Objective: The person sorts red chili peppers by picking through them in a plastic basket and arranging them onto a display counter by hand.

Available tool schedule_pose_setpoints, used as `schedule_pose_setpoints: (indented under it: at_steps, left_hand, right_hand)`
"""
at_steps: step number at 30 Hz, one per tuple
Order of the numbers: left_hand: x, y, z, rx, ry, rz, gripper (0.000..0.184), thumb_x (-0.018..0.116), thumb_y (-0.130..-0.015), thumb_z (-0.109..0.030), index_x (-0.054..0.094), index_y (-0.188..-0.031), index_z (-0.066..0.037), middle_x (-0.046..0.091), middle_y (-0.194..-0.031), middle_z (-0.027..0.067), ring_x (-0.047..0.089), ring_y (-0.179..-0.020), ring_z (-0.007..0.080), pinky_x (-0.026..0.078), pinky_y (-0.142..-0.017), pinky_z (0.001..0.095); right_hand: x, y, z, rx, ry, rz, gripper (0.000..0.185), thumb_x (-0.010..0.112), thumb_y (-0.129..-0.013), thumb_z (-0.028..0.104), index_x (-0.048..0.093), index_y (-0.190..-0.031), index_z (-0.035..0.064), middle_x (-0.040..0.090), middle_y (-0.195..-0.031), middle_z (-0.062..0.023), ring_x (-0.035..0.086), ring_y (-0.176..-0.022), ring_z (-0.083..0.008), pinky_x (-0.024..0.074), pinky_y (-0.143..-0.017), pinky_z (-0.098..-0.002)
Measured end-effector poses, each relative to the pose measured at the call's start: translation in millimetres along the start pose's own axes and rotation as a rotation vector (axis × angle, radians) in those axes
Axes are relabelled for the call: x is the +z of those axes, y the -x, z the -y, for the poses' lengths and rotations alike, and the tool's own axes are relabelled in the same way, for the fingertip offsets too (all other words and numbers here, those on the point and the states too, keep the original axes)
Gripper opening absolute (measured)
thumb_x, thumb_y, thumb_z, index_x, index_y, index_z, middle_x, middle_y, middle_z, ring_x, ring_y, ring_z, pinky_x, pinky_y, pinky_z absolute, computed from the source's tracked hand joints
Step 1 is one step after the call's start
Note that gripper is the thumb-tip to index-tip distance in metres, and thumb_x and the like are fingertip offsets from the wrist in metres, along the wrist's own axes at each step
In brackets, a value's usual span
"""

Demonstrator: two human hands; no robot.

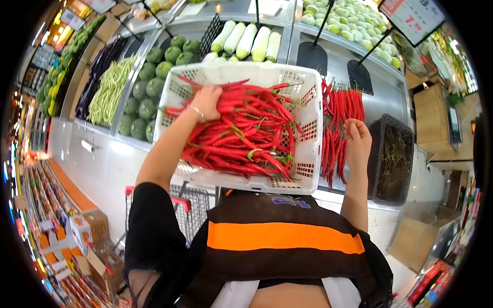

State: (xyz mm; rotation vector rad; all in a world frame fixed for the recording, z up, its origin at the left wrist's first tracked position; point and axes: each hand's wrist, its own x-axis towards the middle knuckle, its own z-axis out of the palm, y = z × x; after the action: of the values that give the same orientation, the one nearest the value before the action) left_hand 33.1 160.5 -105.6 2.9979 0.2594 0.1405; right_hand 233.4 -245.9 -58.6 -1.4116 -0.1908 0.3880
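Note:
A white plastic crate (pixel 241 72) heaped with long red chili peppers (pixel 246 138) is right in front of me. My left hand (pixel 207 104) reaches into its upper left, fingers curled around some peppers; that area is slightly blurred. Outside the crate, to its right, more red chili peppers (pixel 349 102) lie in neat rows on the metal display counter (pixel 382 97). My right hand (pixel 358 136) hovers at those rows, its fingers bent and thumb and fingertips close together. Whatever may be between them is too small to make out.
Behind the crate are watermelons (pixel 147 109), green beans (pixel 110 92) and net-wrapped pale gourds (pixel 246 40). A dark basket (pixel 393 159) sits right of the pepper rows. Price-sign bases (pixel 313 56) stand on the counter. A shopping cart (pixel 187 205) is below the crate.

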Motion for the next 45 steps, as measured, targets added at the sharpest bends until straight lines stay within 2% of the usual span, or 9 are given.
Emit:
schedule_pose_setpoints:
  at_steps: [8,12,14,17,19,23,28,36,45]
  left_hand:
    - [-83,18,-45,-0.139,0.2,0.07,0.049,0.067,-0.062,-0.011,0.049,-0.106,-0.003,0.06,-0.09,0.019,0.058,-0.089,0.0339,0.046,-0.076,0.0417]
    - [-96,29,-48,-0.221,0.87,-0.033,0.045,0.065,-0.062,-0.003,0.053,-0.105,0.0,0.06,-0.081,0.0113,0.058,-0.076,0.0224,0.045,-0.07,0.0324]
    - [-94,35,-58,-0.315,1.324,0.149,0.047,0.063,-0.061,0.0,0.052,-0.107,0.001,0.06,-0.083,0.0063,0.057,-0.075,0.0177,0.045,-0.071,0.0297]
    - [-98,37,-76,-0.274,1.372,0.152,0.053,0.06,-0.061,0.004,0.051,-0.113,0.002,0.059,-0.092,0.0042,0.054,-0.083,0.0126,0.044,-0.074,0.025]
    - [-94,40,-90,-0.224,1.438,0.091,0.056,0.06,-0.061,0.005,0.049,-0.117,0.001,0.057,-0.099,0.0035,0.051,-0.088,0.0101,0.042,-0.076,0.023]
    - [-87,36,-102,-0.207,1.394,0.006,0.048,0.06,-0.064,0.004,0.051,-0.111,0.001,0.058,-0.091,0.0036,0.053,-0.078,0.0095,0.044,-0.069,0.0229]
    - [-80,45,-97,-0.418,1.552,0.05,0.034,0.06,-0.067,0.003,0.052,-0.1,0.002,0.06,-0.08,0.0075,0.058,-0.067,0.015,0.047,-0.062,0.0254]
    - [-85,40,-107,-0.587,2.108,-0.049,0.022,0.057,-0.075,-0.002,0.054,-0.095,0.005,0.063,-0.08,0.0172,0.063,-0.073,0.0251,0.054,-0.072,0.0369]
    - [-69,31,-124,-0.699,2.33,0.038,0.021,0.063,-0.079,-0.011,0.058,-0.096,0.001,0.064,-0.084,0.0117,0.063,-0.076,0.0215,0.052,-0.067,0.0327]
  right_hand:
    - [68,49,30,-0.145,0.196,0.307,0.011,0.054,-0.085,0.004,0.058,-0.093,-0.0013,0.061,-0.088,-0.004,0.056,-0.082,-0.0095,0.0436,-0.076,-0.0232]
    - [101,49,28,-0.053,0.308,0.593,0.023,0.052,-0.086,0.006,0.056,-0.107,-0.0027,0.062,-0.097,-0.0079,0.058,-0.092,-0.0131,0.0439,-0.079,-0.0259]
    - [123,50,30,-0.032,0.304,0.665,0.029,0.055,-0.086,0.009,0.054,-0.113,-0.0022,0.061,-0.102,-0.0091,0.057,-0.096,-0.0136,0.0448,-0.082,-0.0282]
    - [150,53,28,-0.06,0.412,0.651,0.032,0.059,-0.083,0.011,0.054,-0.113,-0.0006,0.06,-0.105,-0.0113,0.059,-0.096,-0.0172,0.0457,-0.082,-0.0304]
    - [170,60,32,-0.685,0.838,0.616,0.034,0.062,-0.08,0.013,0.055,-0.111,0.0013,0.061,-0.101,-0.0128,0.06,-0.091,-0.0231,0.0461,-0.081,-0.0325]
    - [192,56,3,-0.651,0.754,0.752,0.024,0.058,-0.082,0.012,0.056,-0.104,0.0019,0.059,-0.078,-0.0127,0.06,-0.076,-0.0273,0.0465,-0.075,-0.0337]
    - [171,47,-1,-0.037,0.497,0.895,0.018,0.046,-0.091,0.017,0.05,-0.091,-0.0011,0.055,-0.069,-0.0087,0.06,-0.069,-0.0186,0.046,-0.065,-0.0319]
    - [159,37,20,0.307,-0.062,0.775,0.021,0.037,-0.095,0.012,0.045,-0.111,0.0026,0.054,-0.086,-0.0071,0.054,-0.071,-0.0133,0.0437,-0.065,-0.0254]
    - [156,33,18,-0.201,0.291,0.751,0.021,0.04,-0.094,0.017,0.054,-0.09,0.0014,0.052,-0.083,-0.006,0.05,-0.069,-0.0146,0.0415,-0.067,-0.0265]
